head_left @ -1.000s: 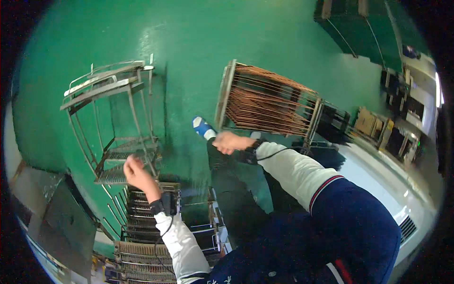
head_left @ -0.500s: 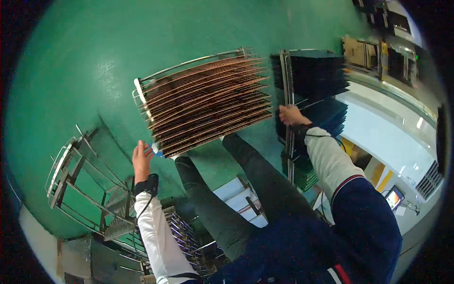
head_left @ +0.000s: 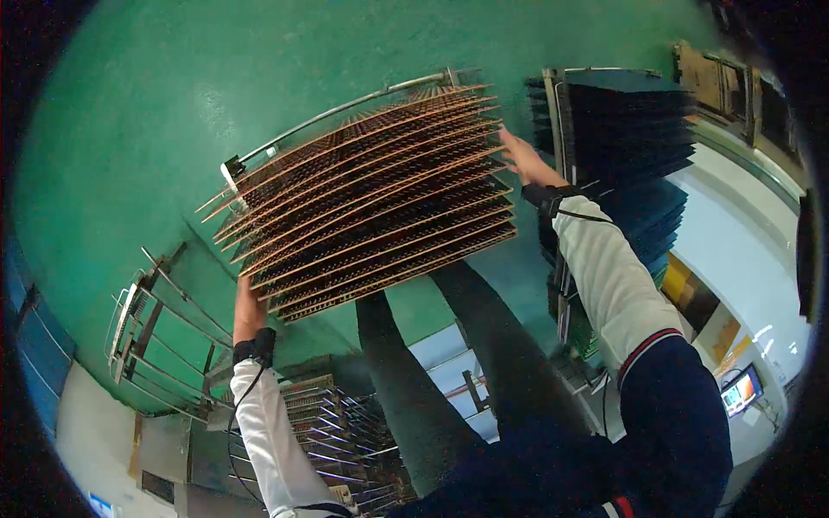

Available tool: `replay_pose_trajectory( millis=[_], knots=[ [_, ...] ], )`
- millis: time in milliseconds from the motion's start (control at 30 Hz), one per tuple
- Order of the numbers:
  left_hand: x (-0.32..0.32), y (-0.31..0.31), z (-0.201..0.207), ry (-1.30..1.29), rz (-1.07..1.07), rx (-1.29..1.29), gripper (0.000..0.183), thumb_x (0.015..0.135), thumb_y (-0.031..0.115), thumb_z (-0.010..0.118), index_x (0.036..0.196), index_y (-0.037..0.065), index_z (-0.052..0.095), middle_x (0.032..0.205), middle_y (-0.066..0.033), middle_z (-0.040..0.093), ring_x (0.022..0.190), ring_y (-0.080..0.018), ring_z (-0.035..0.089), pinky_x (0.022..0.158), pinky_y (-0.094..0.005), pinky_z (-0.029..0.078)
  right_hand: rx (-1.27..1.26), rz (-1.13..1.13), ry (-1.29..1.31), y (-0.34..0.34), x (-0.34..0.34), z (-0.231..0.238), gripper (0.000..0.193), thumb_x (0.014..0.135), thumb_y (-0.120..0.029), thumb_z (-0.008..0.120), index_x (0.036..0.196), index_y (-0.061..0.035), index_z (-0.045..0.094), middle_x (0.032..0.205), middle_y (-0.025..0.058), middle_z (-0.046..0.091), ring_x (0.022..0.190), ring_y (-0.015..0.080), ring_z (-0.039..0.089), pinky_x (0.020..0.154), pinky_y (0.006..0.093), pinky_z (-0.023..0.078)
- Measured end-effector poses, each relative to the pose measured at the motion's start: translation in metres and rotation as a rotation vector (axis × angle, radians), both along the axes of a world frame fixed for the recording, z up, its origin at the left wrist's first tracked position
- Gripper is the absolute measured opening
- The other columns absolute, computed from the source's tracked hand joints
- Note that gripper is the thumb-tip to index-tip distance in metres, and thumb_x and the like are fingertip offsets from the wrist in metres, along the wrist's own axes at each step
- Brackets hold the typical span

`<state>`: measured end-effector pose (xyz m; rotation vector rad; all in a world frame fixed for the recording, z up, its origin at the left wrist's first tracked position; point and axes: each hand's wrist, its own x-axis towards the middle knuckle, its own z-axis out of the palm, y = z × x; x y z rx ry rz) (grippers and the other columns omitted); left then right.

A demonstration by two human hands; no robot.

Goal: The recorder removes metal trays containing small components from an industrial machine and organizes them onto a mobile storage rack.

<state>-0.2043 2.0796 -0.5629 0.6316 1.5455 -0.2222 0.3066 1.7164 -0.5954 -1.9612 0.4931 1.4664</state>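
Note:
In front of me stands a rack of thin, copper-edged panels (head_left: 371, 198), stacked in many spaced layers. Its metal rail (head_left: 345, 110) runs along the far side. Several upper panels stick out past the rack's left side. My left hand (head_left: 249, 311) is against the near left corner of the panels, its fingers hidden behind their edges. At the right ends of the panels is my right hand (head_left: 527, 162), fingers stretched out and at or very near the edges. Whether either hand grips a panel does not show.
A rack of dark panels (head_left: 626, 121) stands close on the right, beside a white machine (head_left: 734, 224) and a small screen (head_left: 741, 390). On the left is a bare metal rack frame (head_left: 164, 337). Another slotted rack (head_left: 332, 432) sits near my legs, on the green floor (head_left: 173, 112).
My right hand has left the dark rack's post for the panels' right ends. My left hand has come in to their left corner. The upper panels now jut further left.

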Motion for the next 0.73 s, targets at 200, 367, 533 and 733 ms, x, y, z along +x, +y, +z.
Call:
replay_pose_trajectory(
  millis=[200, 367, 533, 733],
  knots=[
    [0.031, 0.002, -0.017, 0.151, -0.002, -0.067, 0.049, 0.08, 0.039, 0.049, 0.119, 0.011, 0.042, 0.12, -0.0048, 0.044, 0.11, -0.0212, 0.041, 0.089, -0.0438, 0.033, 0.39, 0.554, -0.37, -0.057, 0.015, -0.062, 0.069, 0.075, -0.055, 0.044, 0.12, -0.0032, 0.042, 0.08, 0.0078, 0.055, 0.101, 0.0232, 0.049, 0.09, 0.0443, 0.033],
    [-0.02, 0.013, -0.054, -0.03, -0.056, -0.152, 0.039, 0.078, 0.037, 0.053, 0.105, 0.009, 0.053, 0.099, -0.0057, 0.057, 0.092, -0.021, 0.054, 0.076, -0.0385, 0.045, 0.472, 1.298, -0.386, 0.006, 0.002, 0.011, 0.034, 0.082, -0.017, 0.05, 0.11, 0.0023, 0.047, 0.084, 0.004, 0.054, 0.089, 0.0146, 0.053, 0.087, 0.0345, 0.041],
    [-0.084, 0.029, -0.065, -0.253, -0.336, 0.113, 0.039, 0.084, 0.037, 0.046, 0.114, 0.012, 0.048, 0.107, -0.0059, 0.051, 0.09, -0.0207, 0.053, 0.072, -0.0362, 0.046, 0.693, 0.31, -0.031, -0.029, -0.002, -0.037, 0.041, 0.081, -0.004, 0.05, 0.121, -0.0044, 0.039, 0.12, 0.0069, 0.042, 0.097, 0.0143, 0.049, 0.088, 0.0309, 0.04],
    [0.0, 0.016, 0.042, -0.267, -0.101, 0.068, 0.056, 0.082, 0.042, 0.048, 0.129, 0.017, 0.03, 0.126, -0.0073, 0.038, 0.105, -0.0256, 0.047, 0.088, -0.0378, 0.04, 0.377, -0.329, 0.176, -0.058, -0.029, 0.016, 0.032, 0.084, -0.035, 0.049, 0.109, -0.0154, 0.05, 0.092, 0.0006, 0.056, 0.074, 0.0127, 0.05, 0.063, 0.0356, 0.042]
  ],
)
